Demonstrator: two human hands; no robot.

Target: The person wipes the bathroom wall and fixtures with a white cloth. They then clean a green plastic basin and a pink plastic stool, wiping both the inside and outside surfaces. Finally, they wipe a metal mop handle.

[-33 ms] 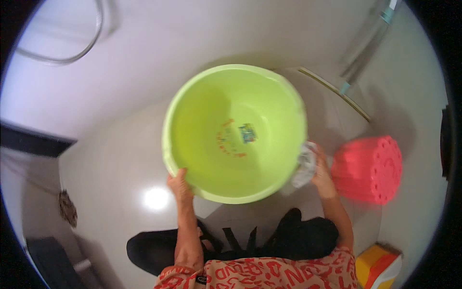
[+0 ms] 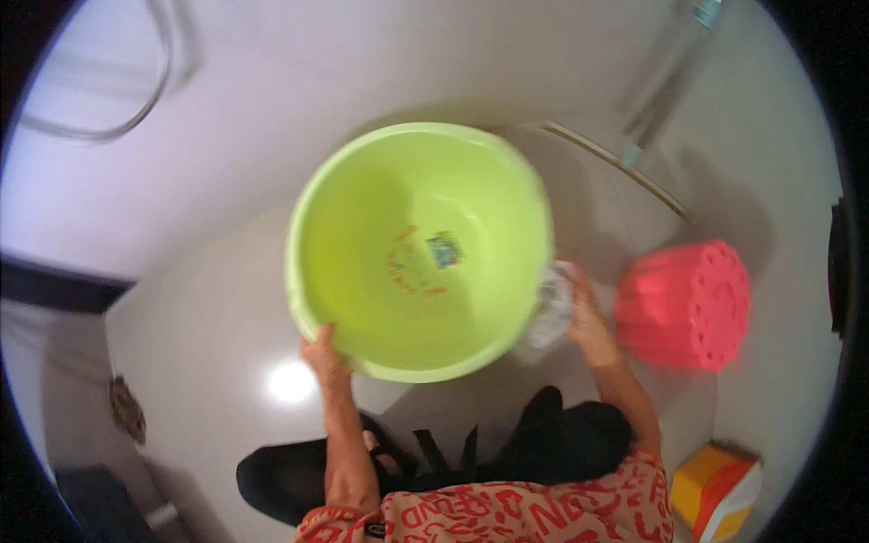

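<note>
1. Lime-green and round, the basin [image 2: 348,213] took up the middle of the view, in front of the person's bent legs, its mouth turned up toward the camera; whether its underside touched the floor [image 2: 217,308] could not be told
2. The left hand [image 2: 327,355] was closed over the basin's near-left rim, the thumb on the inner side and the fingers passing out of sight beneath
3. The right hand [image 2: 588,312] was curled around a crumpled white cloth [image 2: 550,312], which lay just beside or against the basin's right outer side; how tightly those fingers were squeezed could not be told
4. A coloured print [image 2: 444,251] marked the basin's inner bottom, blurred in its details
5. A pinkish-red tub [image 2: 670,308] with a scalloped pattern lay to the right of the right hand, apart from it
6. Nearer the person, at lower right, stood a yellow, red and white box [image 2: 713,489]
7. A grey hose [image 2: 149,109] curved across the upper left, well apart from both hands
</note>
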